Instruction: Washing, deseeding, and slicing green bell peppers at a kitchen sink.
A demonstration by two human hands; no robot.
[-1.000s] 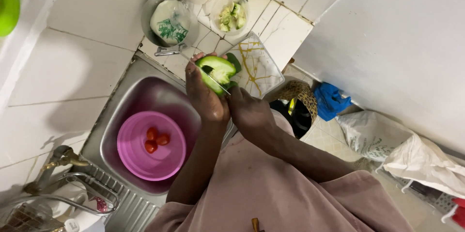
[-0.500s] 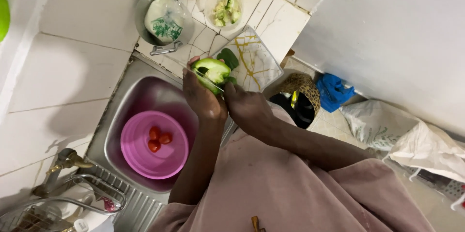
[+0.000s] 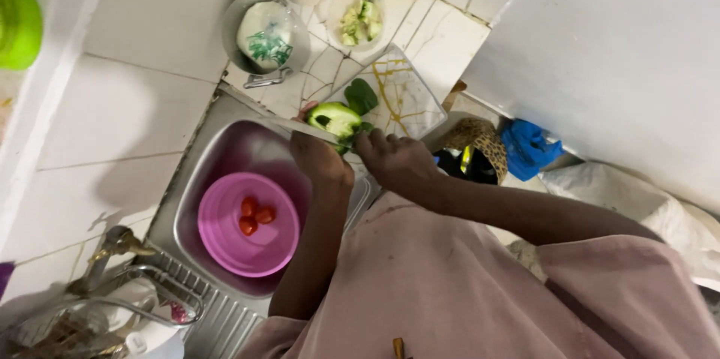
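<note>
Left hand (image 3: 321, 158) grips green vegetable (image 3: 334, 117), right hand (image 3: 397, 160) closed on knife (image 3: 300, 129); both shifted from 12 toward 1 o'clock of pink bowl (image 3: 217, 216).

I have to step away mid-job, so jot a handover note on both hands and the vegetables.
Left hand: holds the cut-open green pepper over the sink edge.
Right hand: at the pepper's near side; what it grips is hidden.
Done: green piece on the cutting board; chopped pieces in the bowl.
Left: the rest of the pepper; three tomatoes in the pink basin.
</note>
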